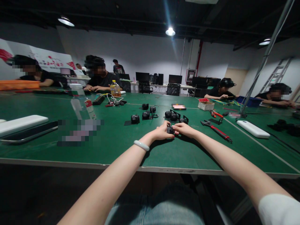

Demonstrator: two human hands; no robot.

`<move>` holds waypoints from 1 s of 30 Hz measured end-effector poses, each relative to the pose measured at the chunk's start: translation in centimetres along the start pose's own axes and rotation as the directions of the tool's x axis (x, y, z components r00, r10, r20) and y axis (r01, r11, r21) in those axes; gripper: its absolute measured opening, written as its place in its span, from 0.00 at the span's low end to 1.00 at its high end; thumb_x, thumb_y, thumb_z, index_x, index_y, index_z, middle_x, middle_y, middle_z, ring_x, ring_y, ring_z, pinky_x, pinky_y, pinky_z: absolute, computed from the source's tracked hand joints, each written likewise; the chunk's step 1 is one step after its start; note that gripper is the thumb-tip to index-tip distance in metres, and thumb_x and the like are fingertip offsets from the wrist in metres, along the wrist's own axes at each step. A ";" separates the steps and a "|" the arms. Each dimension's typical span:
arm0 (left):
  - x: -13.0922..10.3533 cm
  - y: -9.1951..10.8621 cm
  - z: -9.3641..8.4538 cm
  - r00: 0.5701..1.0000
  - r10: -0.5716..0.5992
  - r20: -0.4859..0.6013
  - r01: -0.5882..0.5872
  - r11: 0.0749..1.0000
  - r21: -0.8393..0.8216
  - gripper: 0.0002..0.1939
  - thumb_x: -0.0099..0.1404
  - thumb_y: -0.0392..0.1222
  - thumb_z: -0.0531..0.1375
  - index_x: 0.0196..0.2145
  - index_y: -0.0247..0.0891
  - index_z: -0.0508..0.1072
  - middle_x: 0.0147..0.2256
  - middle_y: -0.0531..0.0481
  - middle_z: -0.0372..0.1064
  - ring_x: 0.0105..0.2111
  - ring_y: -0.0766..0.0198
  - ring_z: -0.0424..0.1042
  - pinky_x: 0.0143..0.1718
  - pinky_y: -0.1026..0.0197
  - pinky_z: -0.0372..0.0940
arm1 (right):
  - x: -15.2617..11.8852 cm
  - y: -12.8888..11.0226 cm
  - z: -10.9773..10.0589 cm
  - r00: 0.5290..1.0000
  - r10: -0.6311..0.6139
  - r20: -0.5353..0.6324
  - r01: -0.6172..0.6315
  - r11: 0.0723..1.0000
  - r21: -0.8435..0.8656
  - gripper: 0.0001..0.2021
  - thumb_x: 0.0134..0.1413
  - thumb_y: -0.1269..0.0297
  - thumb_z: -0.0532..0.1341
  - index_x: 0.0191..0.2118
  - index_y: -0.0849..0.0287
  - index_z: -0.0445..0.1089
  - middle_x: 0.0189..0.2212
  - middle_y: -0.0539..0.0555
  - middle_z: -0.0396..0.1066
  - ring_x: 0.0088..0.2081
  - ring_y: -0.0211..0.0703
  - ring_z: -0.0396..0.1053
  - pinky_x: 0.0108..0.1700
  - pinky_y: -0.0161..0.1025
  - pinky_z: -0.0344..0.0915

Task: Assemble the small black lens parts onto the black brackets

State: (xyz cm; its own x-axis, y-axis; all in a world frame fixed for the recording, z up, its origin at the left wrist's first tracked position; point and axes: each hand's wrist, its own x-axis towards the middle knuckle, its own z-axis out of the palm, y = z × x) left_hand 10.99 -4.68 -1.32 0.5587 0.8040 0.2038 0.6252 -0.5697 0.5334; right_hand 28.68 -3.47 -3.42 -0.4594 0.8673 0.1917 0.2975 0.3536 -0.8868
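Both of my hands meet over the green table around a small black part (169,129), whose exact kind I cannot make out. My left hand (162,130), with a pale bangle (141,145) on its wrist, grips the part from the left. From the right, the fingers of my right hand (184,129) pinch at its edge. Just beyond my hands stand similar black parts (173,117), one (184,120) very near my right fingers. Several more, including one black part (135,119) on a flat slotted plate, sit farther left.
An adjustable wrench (219,132) with red-black handles and red pliers (217,114) lie right, near a white power bank (253,129). A small box (205,104) stands behind. At left are a clear bottle (79,103) and a dark phone (30,132). Several people sit across the table (117,147).
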 end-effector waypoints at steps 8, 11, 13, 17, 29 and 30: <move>0.1 -0.1 0.1 1.000 0.017 -0.009 -0.017 1.000 0.009 0.33 0.42 0.52 0.58 0.44 0.36 0.51 0.34 0.47 0.62 0.32 0.61 0.64 0.31 0.62 0.59 | 0.3 0.0 0.1 0.998 0.004 -0.070 -0.024 0.957 -0.289 0.26 0.44 0.44 0.44 0.23 0.65 0.64 0.16 0.50 0.61 0.19 0.32 0.56 0.22 0.30 0.52; 0.1 -0.1 0.2 1.000 0.016 -0.012 -0.016 1.000 -0.005 0.34 0.41 0.52 0.58 0.44 0.36 0.52 0.34 0.48 0.62 0.33 0.61 0.64 0.32 0.62 0.59 | 0.3 -0.2 0.1 0.995 -0.009 -0.096 -0.027 0.929 -0.368 0.28 0.45 0.44 0.42 0.22 0.65 0.65 0.16 0.51 0.62 0.19 0.33 0.58 0.23 0.30 0.52; 0.1 -0.2 0.2 1.000 0.016 -0.014 -0.016 1.000 -0.019 0.34 0.41 0.52 0.58 0.44 0.36 0.52 0.34 0.48 0.62 0.33 0.61 0.64 0.33 0.62 0.59 | 0.3 -0.4 0.2 0.992 -0.020 -0.122 -0.032 0.911 -0.412 0.28 0.45 0.45 0.42 0.22 0.65 0.66 0.16 0.51 0.63 0.20 0.33 0.59 0.24 0.30 0.52; 0.2 -0.3 0.2 1.000 0.014 -0.018 -0.015 0.999 -0.037 0.35 0.40 0.52 0.58 0.44 0.36 0.52 0.35 0.48 0.62 0.35 0.60 0.63 0.34 0.62 0.59 | 0.2 -0.7 0.4 0.983 -0.029 -0.180 -0.055 0.893 -0.446 0.28 0.46 0.46 0.42 0.22 0.65 0.67 0.16 0.51 0.65 0.20 0.34 0.61 0.25 0.30 0.53; 0.0 0.2 0.0 1.000 -0.003 -0.026 0.002 0.998 -0.057 0.36 0.38 0.51 0.59 0.44 0.36 0.52 0.36 0.47 0.61 0.36 0.59 0.63 0.35 0.61 0.59 | 0.7 -0.5 0.8 0.944 -0.083 -0.320 -0.057 0.913 -0.404 0.27 0.42 0.44 0.46 0.16 0.63 0.65 0.11 0.52 0.62 0.17 0.34 0.58 0.21 0.32 0.49; 0.0 0.2 0.0 1.000 0.001 -0.025 -0.002 0.999 -0.049 0.35 0.39 0.52 0.59 0.44 0.36 0.52 0.36 0.47 0.61 0.35 0.59 0.63 0.35 0.61 0.59 | 0.8 -0.4 0.8 0.942 -0.083 -0.327 -0.057 0.916 -0.396 0.26 0.42 0.44 0.46 0.15 0.63 0.65 0.11 0.52 0.61 0.16 0.34 0.57 0.21 0.32 0.49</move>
State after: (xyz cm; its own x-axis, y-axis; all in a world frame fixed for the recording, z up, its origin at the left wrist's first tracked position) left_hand 11.10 -4.82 -1.20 0.5454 0.8075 0.2247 0.5965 -0.5623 0.5728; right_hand 27.48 -3.23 -3.24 -0.1840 0.9016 0.3916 0.6304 0.4139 -0.6568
